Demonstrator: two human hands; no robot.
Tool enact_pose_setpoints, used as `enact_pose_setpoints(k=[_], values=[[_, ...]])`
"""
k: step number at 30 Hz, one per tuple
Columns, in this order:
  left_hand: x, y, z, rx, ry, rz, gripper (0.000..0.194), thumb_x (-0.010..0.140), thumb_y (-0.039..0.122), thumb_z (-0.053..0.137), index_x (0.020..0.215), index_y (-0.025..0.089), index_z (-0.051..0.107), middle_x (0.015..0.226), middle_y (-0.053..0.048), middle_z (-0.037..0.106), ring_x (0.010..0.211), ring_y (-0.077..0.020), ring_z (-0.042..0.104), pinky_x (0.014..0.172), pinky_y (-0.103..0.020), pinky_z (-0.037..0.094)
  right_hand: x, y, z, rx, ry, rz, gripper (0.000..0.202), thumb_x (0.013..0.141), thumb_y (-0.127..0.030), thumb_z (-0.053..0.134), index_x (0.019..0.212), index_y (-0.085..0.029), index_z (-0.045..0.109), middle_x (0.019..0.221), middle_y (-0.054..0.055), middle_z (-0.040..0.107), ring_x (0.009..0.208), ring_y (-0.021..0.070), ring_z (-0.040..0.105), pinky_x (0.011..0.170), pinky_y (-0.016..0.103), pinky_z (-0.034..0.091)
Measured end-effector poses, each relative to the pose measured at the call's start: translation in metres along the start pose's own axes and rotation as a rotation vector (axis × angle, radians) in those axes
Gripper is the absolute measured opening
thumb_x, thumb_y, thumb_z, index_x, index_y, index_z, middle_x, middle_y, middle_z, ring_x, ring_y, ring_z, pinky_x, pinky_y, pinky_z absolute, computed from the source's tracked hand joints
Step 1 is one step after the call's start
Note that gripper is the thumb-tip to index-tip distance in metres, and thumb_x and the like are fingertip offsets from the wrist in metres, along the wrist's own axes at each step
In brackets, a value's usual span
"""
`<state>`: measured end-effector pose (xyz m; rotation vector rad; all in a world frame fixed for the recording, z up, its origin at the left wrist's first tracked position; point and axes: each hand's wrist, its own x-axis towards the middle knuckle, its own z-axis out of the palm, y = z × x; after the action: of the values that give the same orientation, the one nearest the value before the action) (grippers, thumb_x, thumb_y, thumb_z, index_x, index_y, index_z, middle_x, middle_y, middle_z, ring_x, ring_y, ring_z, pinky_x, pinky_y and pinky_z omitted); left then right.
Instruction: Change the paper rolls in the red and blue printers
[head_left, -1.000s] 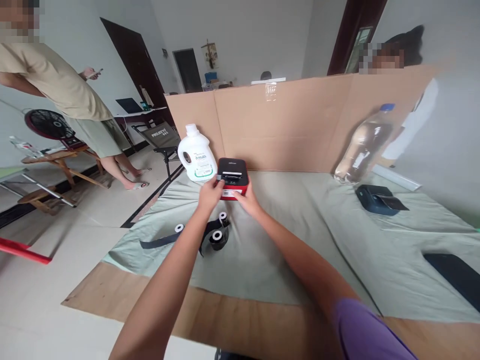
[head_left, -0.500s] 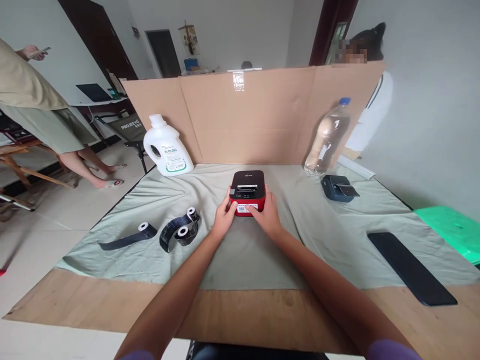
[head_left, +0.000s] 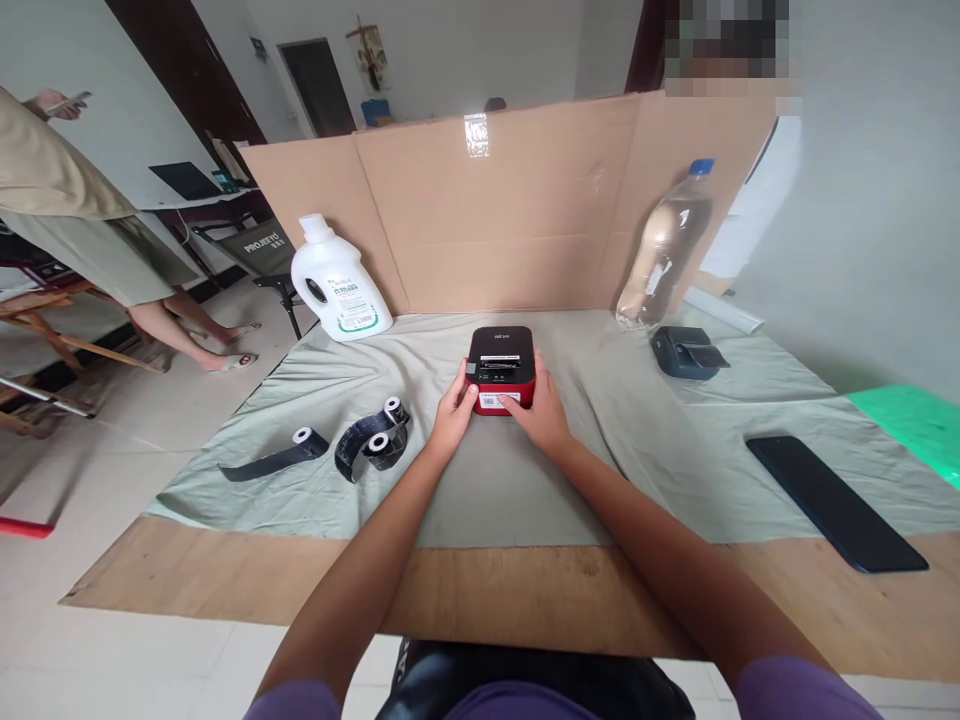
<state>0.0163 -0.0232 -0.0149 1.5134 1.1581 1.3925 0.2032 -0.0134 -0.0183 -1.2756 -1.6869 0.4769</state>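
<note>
A red and black label printer (head_left: pixel 501 345) rests on the grey-green cloth (head_left: pixel 510 490) in front of me, a white sticker on its near side. My left hand (head_left: pixel 456 408) grips its left side, thumb at the near left corner. On the other side, my right hand (head_left: pixel 546 410) holds the right edge with the thumb across the sticker. Left of my hands lie black paper rolls with white cores: one roll (head_left: pixel 289 455) has a loose tail, and another roll (head_left: pixel 386 442) lies next to a third with its strip curling out.
A white detergent bottle (head_left: pixel 341 280) and a clear bottle with a blue cap (head_left: pixel 667 250) stand by the cardboard screen (head_left: pixel 495 220). Rightward are a small dark device (head_left: pixel 686 352), a long black slab (head_left: pixel 836 505) and something green (head_left: pixel 907 425). One person stands left; another is behind the screen.
The view has tilted and shifted slightly, so the whole scene sits a little differently. Both hands keep their hold on the printer, which shows no clear movement on the cloth.
</note>
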Motion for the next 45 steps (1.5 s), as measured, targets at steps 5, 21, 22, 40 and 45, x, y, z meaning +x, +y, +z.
enact_pose_setpoints(k=[5,21,22,40,45], values=[[-0.001,-0.001,0.003,-0.019,-0.020,0.068,0.071,0.094,0.052,0.058,0.157,0.027,0.038,0.162,-0.003,0.041,0.153,-0.0245,0.035,0.127,-0.040,0.031,-0.001,0.000,-0.001,0.015,0.029,-0.032,0.095,0.082,-0.047,0.072,0.161,-0.026,0.023,0.154,0.014,0.047,0.140,0.0341,0.046,0.113,0.053,0.042],[0.015,-0.005,-0.003,0.027,-0.034,0.009,0.049,0.085,0.049,0.068,0.119,0.023,0.044,0.132,-0.013,0.060,0.125,-0.0255,0.059,0.092,-0.036,0.055,0.001,0.002,-0.002,0.082,0.002,0.030,0.093,0.078,-0.047,0.075,0.156,-0.023,0.031,0.151,0.014,0.052,0.134,0.0349,0.050,0.111,0.054,0.043],[0.017,-0.005,-0.003,0.021,-0.034,0.007,0.048,0.084,0.048,0.069,0.117,0.024,0.045,0.131,-0.012,0.061,0.124,-0.0251,0.059,0.091,-0.036,0.055,0.001,0.002,-0.001,0.093,-0.002,0.034,0.093,0.078,-0.047,0.075,0.157,-0.024,0.031,0.151,0.013,0.051,0.134,0.0346,0.050,0.111,0.054,0.043],[0.005,-0.009,-0.001,0.094,0.053,0.197,0.041,0.093,0.035,0.063,0.132,0.025,0.055,0.148,-0.009,0.054,0.136,-0.0256,0.052,0.104,-0.039,0.050,0.004,0.009,-0.008,0.143,-0.057,0.016,0.086,0.089,-0.053,0.058,0.162,-0.023,0.025,0.159,0.011,0.043,0.141,0.0306,0.040,0.118,0.051,0.034],[0.007,-0.012,-0.002,0.117,0.063,0.181,0.043,0.092,0.033,0.066,0.134,0.026,0.056,0.146,-0.009,0.057,0.130,-0.0258,0.057,0.093,-0.036,0.054,0.044,0.009,-0.038,0.197,-0.061,0.043,0.056,0.100,-0.055,0.033,0.133,-0.023,0.065,0.139,0.010,0.064,0.129,0.0268,0.055,0.111,0.048,0.042]])
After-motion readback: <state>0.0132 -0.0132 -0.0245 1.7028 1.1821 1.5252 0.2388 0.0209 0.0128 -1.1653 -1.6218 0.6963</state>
